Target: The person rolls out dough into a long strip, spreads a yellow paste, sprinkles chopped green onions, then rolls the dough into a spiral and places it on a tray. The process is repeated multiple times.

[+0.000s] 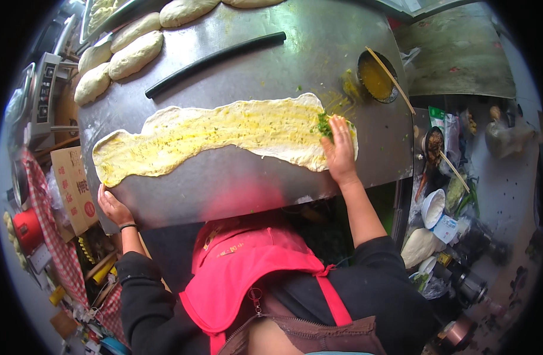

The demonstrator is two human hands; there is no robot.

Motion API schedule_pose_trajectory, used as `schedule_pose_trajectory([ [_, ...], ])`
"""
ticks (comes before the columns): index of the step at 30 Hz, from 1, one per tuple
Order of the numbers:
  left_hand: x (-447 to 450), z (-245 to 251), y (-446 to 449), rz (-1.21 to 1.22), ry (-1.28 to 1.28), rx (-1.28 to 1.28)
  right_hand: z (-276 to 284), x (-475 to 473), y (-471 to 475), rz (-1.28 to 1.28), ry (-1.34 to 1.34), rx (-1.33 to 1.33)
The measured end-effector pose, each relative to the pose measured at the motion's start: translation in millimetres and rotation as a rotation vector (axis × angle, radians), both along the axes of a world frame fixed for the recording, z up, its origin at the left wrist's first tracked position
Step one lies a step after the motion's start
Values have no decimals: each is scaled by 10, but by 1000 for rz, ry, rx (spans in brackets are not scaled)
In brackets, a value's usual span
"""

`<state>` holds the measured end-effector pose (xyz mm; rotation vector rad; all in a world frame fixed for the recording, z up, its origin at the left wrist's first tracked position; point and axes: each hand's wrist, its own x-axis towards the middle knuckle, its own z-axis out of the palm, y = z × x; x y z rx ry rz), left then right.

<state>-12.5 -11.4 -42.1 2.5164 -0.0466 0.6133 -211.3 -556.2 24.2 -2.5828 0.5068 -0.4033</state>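
Observation:
A long, thin sheet of dough (236, 133), coated with yellow oil and green flecks, lies across the metal worktop (187, 199). My right hand (340, 146) rests on its right end, its palm turned down beside a small heap of chopped green herbs (325, 126); whether some herbs are under the fingers is hidden. At the sheet's lower left corner, my left hand (114, 206) touches the dough edge with its fingertips, near the worktop's edge. Beyond the sheet lies a long dark rolling pin (216, 65).
Several oblong dough pieces (136, 55) lie at the upper left. A bowl of yellow oil (378, 80) with chopsticks (390, 80) across it stands at the right. A cardboard box (74, 191) is left of the worktop. Another bowl with brown filling (433, 144) sits beyond its right edge.

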Motion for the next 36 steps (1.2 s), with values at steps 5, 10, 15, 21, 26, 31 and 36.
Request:
schedule_pose_trajectory([
  [5,-7,12,-10,-3,-16,1,23,120,110,14,-150,246],
  [10,-12,33,-40,12,-10,-9,74,346,159,352,-77,227],
  [15,-25,70,-76,11,-10,-25,193,501,-75,-100,-148,26],
  [21,-24,99,-102,18,-13,-19,299,487,21,186,-100,217],
  [26,-31,96,-105,15,-9,-46,245,999,112,35,-330,207],
  [31,-20,84,-86,9,-5,-1,152,1218,63,215,35,153],
  [36,-10,63,-69,-2,-17,-34,152,519,-22,-69,-129,253],
])
